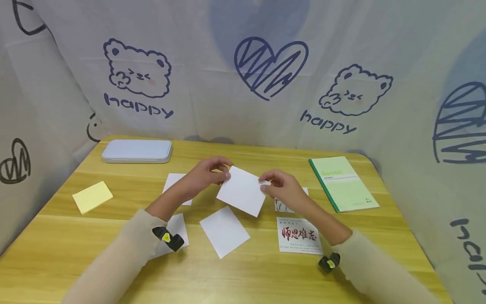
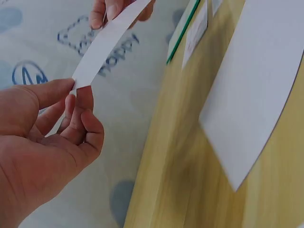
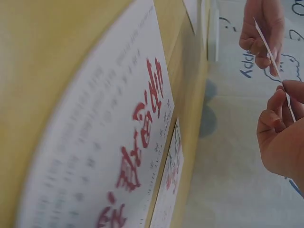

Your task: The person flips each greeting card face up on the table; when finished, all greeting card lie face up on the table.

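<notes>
High head view, close wrist views

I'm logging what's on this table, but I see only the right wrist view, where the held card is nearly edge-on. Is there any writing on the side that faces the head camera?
Observer: None that I can see; that side of the held card is plain white.
Operator: What lies on the table out to the right of the right hand?
Observer: A notebook with a green spine lies to the right of the right hand.
Operator: And over by the table's left edge?
Observer: A yellow notepad lies there, well to the left of the left hand.
</notes>
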A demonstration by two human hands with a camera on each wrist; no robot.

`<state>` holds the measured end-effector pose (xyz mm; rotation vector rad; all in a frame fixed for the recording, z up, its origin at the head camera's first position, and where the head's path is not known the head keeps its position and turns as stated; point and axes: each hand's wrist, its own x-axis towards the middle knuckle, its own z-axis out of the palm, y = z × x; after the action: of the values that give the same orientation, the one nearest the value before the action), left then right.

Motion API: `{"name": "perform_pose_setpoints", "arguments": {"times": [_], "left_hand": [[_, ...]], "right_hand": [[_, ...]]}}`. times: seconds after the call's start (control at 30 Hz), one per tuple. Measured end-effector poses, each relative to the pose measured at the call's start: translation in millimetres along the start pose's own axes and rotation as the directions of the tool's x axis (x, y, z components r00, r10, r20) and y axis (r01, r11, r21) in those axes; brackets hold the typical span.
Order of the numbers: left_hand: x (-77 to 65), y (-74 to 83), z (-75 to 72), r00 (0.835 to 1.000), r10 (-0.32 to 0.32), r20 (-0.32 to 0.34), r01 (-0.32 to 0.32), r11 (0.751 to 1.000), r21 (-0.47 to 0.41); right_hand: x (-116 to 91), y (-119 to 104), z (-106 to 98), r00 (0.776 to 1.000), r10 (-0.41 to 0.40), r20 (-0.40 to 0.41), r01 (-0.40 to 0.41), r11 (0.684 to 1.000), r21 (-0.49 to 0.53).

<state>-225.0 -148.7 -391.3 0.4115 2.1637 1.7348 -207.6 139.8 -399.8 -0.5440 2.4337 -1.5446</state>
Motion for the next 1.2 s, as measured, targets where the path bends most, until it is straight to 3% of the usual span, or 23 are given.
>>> {"name": "perform_pose_setpoints", "arguments": {"times": [0.1,0.3,0.5,0.67,0.8,0.97,1.2], "left_hand": [[-5.7,4.7,11.0,1.0,0.011,0.001,-0.011,1.0,0.02],[-17.9,12.0,23.5,0.999,0.034,-0.02,-0.032,0.998,0.061],[-19.4,10.7,32.4,1.0,0.02,-0.022,-0.019,0.997,0.076],[-18.2,3.9,36.2,1.0,-0.003,-0.021,0.005,0.998,0.07],[-17.0,0.3,37.9,1.0,0.032,0.002,-0.032,0.997,0.075],[-22.0,7.3,37.2,0.995,0.097,0.016,-0.098,0.991,0.088],[-28.5,18.6,37.1,0.994,0.11,0.0,-0.11,0.994,0.001]], "right_hand": [[-16.3,-0.6,-5.6,0.999,-0.032,0.01,0.033,0.999,-0.035],[-35.8,0.6,-16.7,0.982,-0.171,0.086,0.178,0.98,-0.086],[-45.1,2.2,-23.9,0.956,-0.266,0.127,0.278,0.956,-0.092],[-45.7,5.5,-23.0,0.943,-0.306,0.131,0.315,0.948,-0.053],[-46.1,5.0,-20.2,0.952,-0.294,0.083,0.295,0.955,-0.006],[-44.3,4.2,-18.8,0.972,-0.223,-0.07,0.226,0.974,0.036],[-39.2,9.3,-20.3,0.969,-0.108,-0.223,0.129,0.988,0.08]]}}
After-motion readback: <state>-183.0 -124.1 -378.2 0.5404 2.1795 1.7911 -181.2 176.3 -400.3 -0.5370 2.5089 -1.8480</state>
